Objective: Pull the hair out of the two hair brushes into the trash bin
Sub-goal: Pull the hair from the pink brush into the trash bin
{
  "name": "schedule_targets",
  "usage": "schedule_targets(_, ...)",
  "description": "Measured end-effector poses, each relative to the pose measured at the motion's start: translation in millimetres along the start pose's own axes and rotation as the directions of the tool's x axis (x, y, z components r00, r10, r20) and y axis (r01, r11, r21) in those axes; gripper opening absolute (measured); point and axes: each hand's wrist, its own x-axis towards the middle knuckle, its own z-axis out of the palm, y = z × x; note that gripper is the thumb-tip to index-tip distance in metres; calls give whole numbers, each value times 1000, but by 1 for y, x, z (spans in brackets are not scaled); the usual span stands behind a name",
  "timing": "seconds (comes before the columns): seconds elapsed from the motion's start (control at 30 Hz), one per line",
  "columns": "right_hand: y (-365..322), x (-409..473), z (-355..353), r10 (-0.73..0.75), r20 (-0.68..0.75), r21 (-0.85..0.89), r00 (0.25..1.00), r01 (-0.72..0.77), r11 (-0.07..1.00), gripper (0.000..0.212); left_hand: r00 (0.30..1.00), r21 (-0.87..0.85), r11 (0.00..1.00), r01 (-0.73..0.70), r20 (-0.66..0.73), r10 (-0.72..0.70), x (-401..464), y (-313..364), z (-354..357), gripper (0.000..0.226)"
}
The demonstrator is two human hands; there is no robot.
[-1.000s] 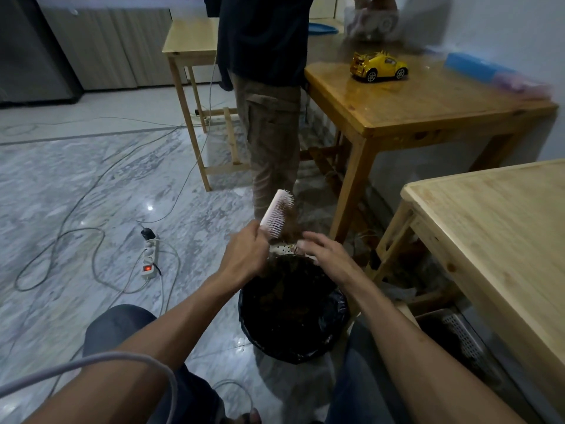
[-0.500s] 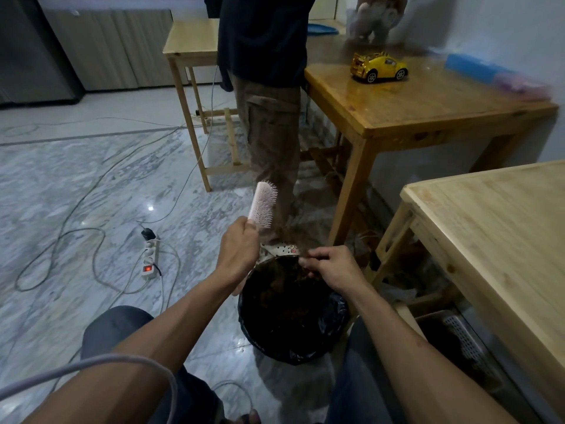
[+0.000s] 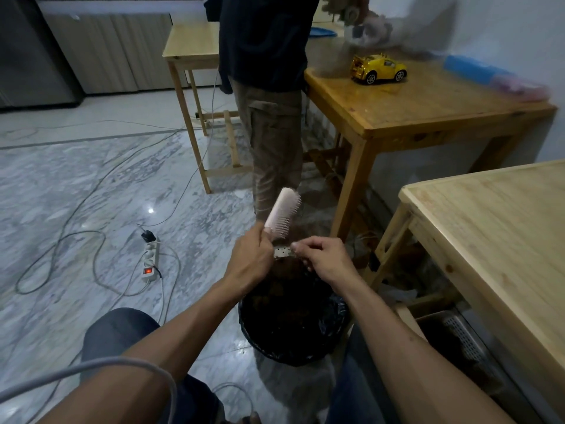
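My left hand (image 3: 249, 258) grips the handle of a pale pink hair brush (image 3: 282, 214), which stands upright with its bristles facing right, above the far rim of the trash bin. My right hand (image 3: 324, 260) is close beside it, thumb and forefinger pinched at the lowest bristles on a thin bit of hair that is hard to make out. The round trash bin (image 3: 333, 313), lined with a black bag, stands on the floor between my knees, with brownish hair inside. A white dotted object (image 3: 282, 251), possibly the second brush, shows between my hands at the bin's far rim.
A person in a dark top and khaki trousers (image 3: 272, 130) stands just beyond the bin. A wooden table (image 3: 428, 108) holds a yellow toy car (image 3: 379, 68). A lighter table (image 3: 501, 228) is at my right. A power strip (image 3: 150, 260) and cables lie on the marble floor at left.
My right hand dropped to the bin's rim, then rose back to the brush's lower bristles. The left hand swung the brush out to the left and back over the bin.
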Motion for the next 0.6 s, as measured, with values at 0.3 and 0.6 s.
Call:
schedule_targets(0.3,16,-2,-13,96,48,-206,994,-84,975,34,989,-33,999,13,149,-8,11,1,-21,22)
schedule_targets(0.6,5,8,-3,-77,-35,99,996,80,992,15,981,-160,986,49,194,-17,4,0,-8,25)
